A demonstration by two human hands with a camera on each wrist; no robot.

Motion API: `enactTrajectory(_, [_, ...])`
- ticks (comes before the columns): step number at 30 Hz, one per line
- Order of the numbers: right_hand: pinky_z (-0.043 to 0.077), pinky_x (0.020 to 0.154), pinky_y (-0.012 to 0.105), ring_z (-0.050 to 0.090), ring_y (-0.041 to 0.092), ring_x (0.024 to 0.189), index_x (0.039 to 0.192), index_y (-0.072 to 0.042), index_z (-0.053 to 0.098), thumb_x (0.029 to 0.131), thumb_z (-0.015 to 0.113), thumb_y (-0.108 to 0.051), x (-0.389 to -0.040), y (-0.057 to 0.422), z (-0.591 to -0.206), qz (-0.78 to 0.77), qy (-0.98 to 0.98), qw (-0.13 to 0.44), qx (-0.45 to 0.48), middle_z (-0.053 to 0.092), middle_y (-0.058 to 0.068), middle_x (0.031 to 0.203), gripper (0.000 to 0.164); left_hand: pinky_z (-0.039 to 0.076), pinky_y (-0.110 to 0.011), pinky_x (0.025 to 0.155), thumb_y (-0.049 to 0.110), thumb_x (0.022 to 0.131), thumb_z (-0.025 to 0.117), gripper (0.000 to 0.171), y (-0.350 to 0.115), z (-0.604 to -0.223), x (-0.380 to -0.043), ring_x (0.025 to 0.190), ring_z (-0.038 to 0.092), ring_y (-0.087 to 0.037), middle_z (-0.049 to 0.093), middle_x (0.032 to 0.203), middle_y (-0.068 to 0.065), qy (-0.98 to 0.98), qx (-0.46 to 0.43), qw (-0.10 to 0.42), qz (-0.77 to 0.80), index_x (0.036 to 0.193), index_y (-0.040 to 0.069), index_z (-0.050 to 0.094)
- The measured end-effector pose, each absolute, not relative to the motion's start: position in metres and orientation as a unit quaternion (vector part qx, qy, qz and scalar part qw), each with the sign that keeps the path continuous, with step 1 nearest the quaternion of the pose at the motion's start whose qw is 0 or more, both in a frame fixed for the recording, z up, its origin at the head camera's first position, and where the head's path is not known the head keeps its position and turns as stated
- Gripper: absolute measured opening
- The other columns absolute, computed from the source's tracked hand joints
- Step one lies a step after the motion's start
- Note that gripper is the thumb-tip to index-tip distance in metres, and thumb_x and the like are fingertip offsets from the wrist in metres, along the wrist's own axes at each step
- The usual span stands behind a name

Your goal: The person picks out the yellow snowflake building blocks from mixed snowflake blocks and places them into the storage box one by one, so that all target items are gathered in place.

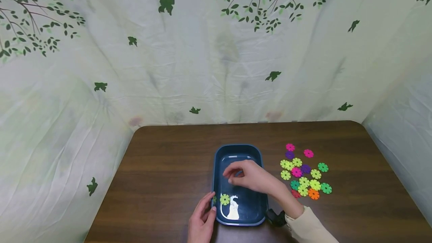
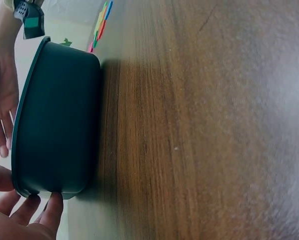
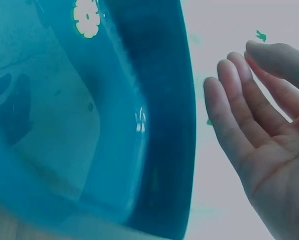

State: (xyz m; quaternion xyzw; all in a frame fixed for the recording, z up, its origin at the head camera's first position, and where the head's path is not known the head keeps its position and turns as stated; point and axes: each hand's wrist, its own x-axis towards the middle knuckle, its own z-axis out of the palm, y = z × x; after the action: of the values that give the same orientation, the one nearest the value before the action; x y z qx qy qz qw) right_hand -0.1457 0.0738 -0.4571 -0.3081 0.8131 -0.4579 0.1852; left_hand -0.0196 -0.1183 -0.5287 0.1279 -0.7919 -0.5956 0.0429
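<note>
A dark blue rectangular tray (image 1: 237, 222) stands on the table. One yellow-green flower-shaped piece (image 1: 224, 199) lies inside it near the left wall. Against the tray's left side rests my left hand (image 1: 202, 218), thumb and fingertips touching the rim and outer wall, as the left wrist view also shows on the tray (image 2: 59, 115). My right hand (image 1: 248, 175) hovers over the tray with loosely bent fingers. Nothing shows between those fingers in the right wrist view, where the hand (image 3: 269, 130) appears beside the tray wall (image 3: 164, 100).
To the right of the tray, several flower-shaped pieces (image 1: 314, 194) in pink, purple, yellow, green, red and orange lie spread on the brown wooden table (image 1: 162, 175). A black strap device (image 1: 276, 218) sits on the right wrist. Behind the table hangs a pale leaf-printed cloth (image 1: 216, 66).
</note>
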Motion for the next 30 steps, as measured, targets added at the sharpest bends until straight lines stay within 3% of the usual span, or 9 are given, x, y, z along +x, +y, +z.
enactTrajectory(6, [0.053,0.088,0.039,0.060,0.006,0.093,0.113,-0.026,0.069,0.091,0.071,-0.026,-0.135,0.085,-0.455,-0.474,0.816,0.159,-0.291,0.066,-0.018,0.103,0.021,0.053,-0.038,0.088,-0.003,0.091,0.062,0.039,-0.118,-0.529,-0.020,0.120,0.057,-0.032,0.056,0.136,-0.014,-0.794,0.133,0.042,-0.592,0.126,0.013,0.065])
enactTrajectory(14, [0.053,0.088,0.035,0.061,0.009,0.096,0.117,-0.027,0.068,0.092,0.070,-0.028,-0.121,0.100,-0.454,-0.486,0.819,0.156,-0.262,0.067,-0.013,0.109,0.025,0.053,-0.039,0.088,-0.004,0.091,0.061,0.040,-0.117,-0.530,-0.021,0.120,0.057,-0.033,0.056,0.135,-0.014,-0.798,0.132,0.043,-0.586,0.127,0.014,0.065])
enactTrajectory(26, [0.055,0.086,0.036,0.064,0.014,0.097,0.114,-0.031,0.067,0.089,0.073,-0.024,-0.095,0.117,-0.469,-0.554,0.802,0.083,-0.207,0.067,-0.004,0.112,0.027,0.053,-0.042,0.089,-0.003,0.091,0.062,0.040,-0.116,-0.527,-0.019,0.119,0.057,-0.033,0.056,0.136,-0.014,-0.799,0.145,0.042,-0.582,0.127,0.015,0.066])
enactTrajectory(30, [0.054,0.087,0.039,0.064,0.017,0.094,0.113,-0.032,0.068,0.088,0.075,-0.026,-0.087,0.123,-0.473,-0.569,0.801,0.070,-0.172,0.065,-0.008,0.113,0.027,0.053,-0.040,0.089,-0.004,0.091,0.062,0.040,-0.116,-0.527,-0.019,0.119,0.057,-0.033,0.056,0.136,-0.015,-0.796,0.140,0.045,-0.587,0.127,0.014,0.065])
